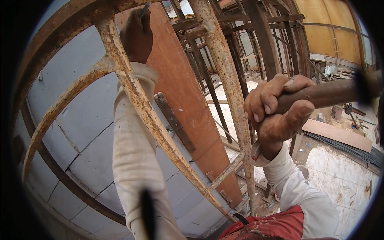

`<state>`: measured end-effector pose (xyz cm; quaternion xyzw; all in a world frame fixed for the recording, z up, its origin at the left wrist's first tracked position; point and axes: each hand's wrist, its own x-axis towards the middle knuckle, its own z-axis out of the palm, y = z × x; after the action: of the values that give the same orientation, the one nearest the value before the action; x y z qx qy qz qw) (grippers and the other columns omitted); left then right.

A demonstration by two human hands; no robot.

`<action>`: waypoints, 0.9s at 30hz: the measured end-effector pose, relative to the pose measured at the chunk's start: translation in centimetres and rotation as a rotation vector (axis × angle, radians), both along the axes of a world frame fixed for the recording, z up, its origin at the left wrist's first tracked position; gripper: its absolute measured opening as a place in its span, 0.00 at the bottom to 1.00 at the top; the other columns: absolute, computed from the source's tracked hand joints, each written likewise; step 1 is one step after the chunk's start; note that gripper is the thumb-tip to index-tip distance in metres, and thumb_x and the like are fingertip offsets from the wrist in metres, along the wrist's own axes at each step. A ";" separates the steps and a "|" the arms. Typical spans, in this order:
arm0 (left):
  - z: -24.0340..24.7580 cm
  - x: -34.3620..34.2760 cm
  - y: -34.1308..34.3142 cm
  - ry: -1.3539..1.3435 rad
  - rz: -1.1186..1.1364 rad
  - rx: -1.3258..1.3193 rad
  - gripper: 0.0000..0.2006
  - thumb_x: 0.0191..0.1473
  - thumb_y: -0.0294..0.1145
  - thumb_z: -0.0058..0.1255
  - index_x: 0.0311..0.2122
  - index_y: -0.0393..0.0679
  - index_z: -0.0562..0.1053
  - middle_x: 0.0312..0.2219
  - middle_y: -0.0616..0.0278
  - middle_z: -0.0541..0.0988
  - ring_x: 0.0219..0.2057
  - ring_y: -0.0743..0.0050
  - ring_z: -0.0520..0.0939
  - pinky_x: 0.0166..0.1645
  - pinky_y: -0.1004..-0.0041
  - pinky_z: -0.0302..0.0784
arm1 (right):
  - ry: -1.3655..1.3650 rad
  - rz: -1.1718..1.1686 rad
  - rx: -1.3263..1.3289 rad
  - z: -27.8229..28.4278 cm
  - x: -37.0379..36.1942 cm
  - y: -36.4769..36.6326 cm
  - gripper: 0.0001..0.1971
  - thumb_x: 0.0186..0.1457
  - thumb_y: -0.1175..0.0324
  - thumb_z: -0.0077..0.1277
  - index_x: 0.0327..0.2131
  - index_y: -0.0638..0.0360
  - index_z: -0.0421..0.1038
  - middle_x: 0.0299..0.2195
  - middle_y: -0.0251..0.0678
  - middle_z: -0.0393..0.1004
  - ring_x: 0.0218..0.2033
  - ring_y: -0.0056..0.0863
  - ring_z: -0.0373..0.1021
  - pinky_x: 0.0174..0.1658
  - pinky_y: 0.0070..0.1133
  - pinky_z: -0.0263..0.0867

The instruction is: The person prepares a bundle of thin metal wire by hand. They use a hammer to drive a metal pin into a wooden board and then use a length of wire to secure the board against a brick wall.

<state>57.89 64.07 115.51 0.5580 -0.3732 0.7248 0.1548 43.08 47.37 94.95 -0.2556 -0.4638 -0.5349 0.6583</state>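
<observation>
Behind rusty frame [224, 68], left hand [137, 36] pinches half-hidden nail [145, 9]

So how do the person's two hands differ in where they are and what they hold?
The left hand is raised high behind the rusty metal frame, pinching a thin grey nail-like piece; the right hand sits lower and nearer the camera, wrapped around a thick brown tool handle. The left arm stretches out; the right is bent. Both wear pale long sleeves.
</observation>
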 end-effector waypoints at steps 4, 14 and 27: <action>0.4 -0.4 -0.6 0.005 -0.005 -0.018 0.14 0.61 0.41 0.39 0.39 0.44 0.73 0.36 0.51 0.79 0.38 0.47 0.79 0.42 0.59 0.73 | 0.202 -0.141 -0.149 -0.7 3.3 1.6 0.25 0.57 0.44 0.47 0.35 0.60 0.60 0.17 0.28 0.60 0.15 0.17 0.60 0.18 0.17 0.57; 0.3 0.4 -0.5 0.000 -0.001 -0.041 0.14 0.62 0.41 0.39 0.40 0.43 0.74 0.36 0.51 0.79 0.38 0.46 0.79 0.42 0.59 0.73 | -0.170 -0.018 -0.023 0.6 1.2 0.2 0.20 0.57 0.53 0.51 0.34 0.61 0.59 0.19 0.28 0.61 0.15 0.15 0.60 0.16 0.16 0.57; 0.4 0.8 -0.2 -0.066 0.020 -0.038 0.10 0.61 0.37 0.41 0.40 0.45 0.73 0.36 0.52 0.79 0.37 0.47 0.79 0.41 0.60 0.74 | -0.171 -0.182 0.010 0.1 2.8 1.4 0.24 0.59 0.44 0.44 0.32 0.60 0.59 0.17 0.29 0.61 0.15 0.16 0.59 0.18 0.15 0.57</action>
<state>58.72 63.90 115.93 0.5345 -0.3586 0.7513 0.1456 45.91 48.80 95.07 -0.2468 -0.4903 -0.6146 0.5665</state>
